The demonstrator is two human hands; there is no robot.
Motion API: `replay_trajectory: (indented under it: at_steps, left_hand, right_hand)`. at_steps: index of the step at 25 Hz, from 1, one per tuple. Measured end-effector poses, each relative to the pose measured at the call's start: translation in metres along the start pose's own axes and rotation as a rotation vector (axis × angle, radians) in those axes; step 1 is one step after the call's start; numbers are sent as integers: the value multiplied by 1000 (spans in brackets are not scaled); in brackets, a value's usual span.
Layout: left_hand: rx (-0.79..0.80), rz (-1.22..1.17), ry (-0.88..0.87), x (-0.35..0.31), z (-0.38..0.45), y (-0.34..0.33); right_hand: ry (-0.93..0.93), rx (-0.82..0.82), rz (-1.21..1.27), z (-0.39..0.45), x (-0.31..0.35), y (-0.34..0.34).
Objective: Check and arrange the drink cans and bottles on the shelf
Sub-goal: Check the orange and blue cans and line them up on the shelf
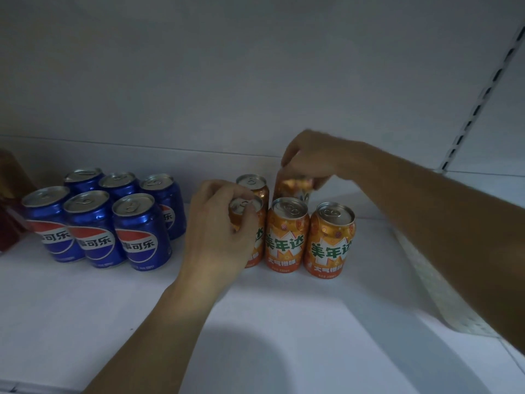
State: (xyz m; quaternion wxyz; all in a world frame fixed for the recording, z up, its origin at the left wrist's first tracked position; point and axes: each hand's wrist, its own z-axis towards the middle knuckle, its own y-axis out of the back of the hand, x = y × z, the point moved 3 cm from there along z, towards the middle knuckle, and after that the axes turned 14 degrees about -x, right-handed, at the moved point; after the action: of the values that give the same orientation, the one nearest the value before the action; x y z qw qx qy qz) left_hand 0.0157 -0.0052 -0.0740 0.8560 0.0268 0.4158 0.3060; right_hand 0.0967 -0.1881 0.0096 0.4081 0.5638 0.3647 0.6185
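Hands reach into a white shelf (284, 322) from below in the head view, the only one given. The left hand (218, 231) wraps around the front-left orange can (250, 223), fingers (250, 214) curled over its silver lid and the palm covering most of its label. The right hand (309, 157) comes in from the right, further back, and grips the rear orange can (292, 189) from above by its rim; that can is blurred, so whether it stands on the shelf or is lifted just off it cannot be told.

Three more orange cans stand upright in the same cluster. A back-left orange can (252, 186) sits directly behind the one in the left hand. The middle front orange can (287, 234) and the right front orange can (329, 240) stand side by side, touching or nearly so, green lettering facing forward.

Well apart to the left, six blue cola cans (96, 214) stand upright in two rows of three, packed close together, logos facing out. At the far left edge a red package (8, 223) is partly cut off and too dim to identify. A slotted metal upright (483, 89) runs diagonally along the shelf's back wall at upper right.
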Motion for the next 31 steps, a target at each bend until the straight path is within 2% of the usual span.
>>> replay_trajectory:
  at_steps: [4, 6, 7, 8, 10, 11, 12, 16, 19, 24, 28, 31]
  left_hand:
    - [-158, -144, -79, -25, 2, 4]
    - [-196, -415, -21, -43, -1, 2]
    - [-164, -614, 85, -53, -5, 0]
    - [-89, -818, 273, -65, -11, -3]
    - [185, -1062, 724, -90, -26, -9]
    - [297, -1080, 833, -97, -32, -12]
    - [340, -1046, 864, -100, -38, -15]
    - [133, -907, 769, -104, -44, -24]
    - [108, -983, 739, -105, -48, -33]
    - [113, -1017, 737, -106, -49, -39]
    - [107, -1036, 768, -104, -49, -42]
    - [201, -1064, 872, -105, -51, -45]
  right_hand:
    - [253, -276, 57, -34, 21, 87]
    - [403, -229, 162, -63, 33, 117]
    - [464, -154, 214, -77, 37, 123]
    - [505, -72, 258, -89, 39, 123]
    - [541, 24, 305, -105, 35, 109]
    - [533, 10, 340, -109, 28, 101]
    - [510, -31, 419, -112, 18, 93]
    - [349, -302, 971, -133, -21, 54]
    - [187, -428, 1174, -129, -30, 31]
    - [115, -383, 1283, -120, -32, 28]
    - [126, -361, 1207, -118, -38, 32]
    - [138, -285, 1228, -117, -40, 40]
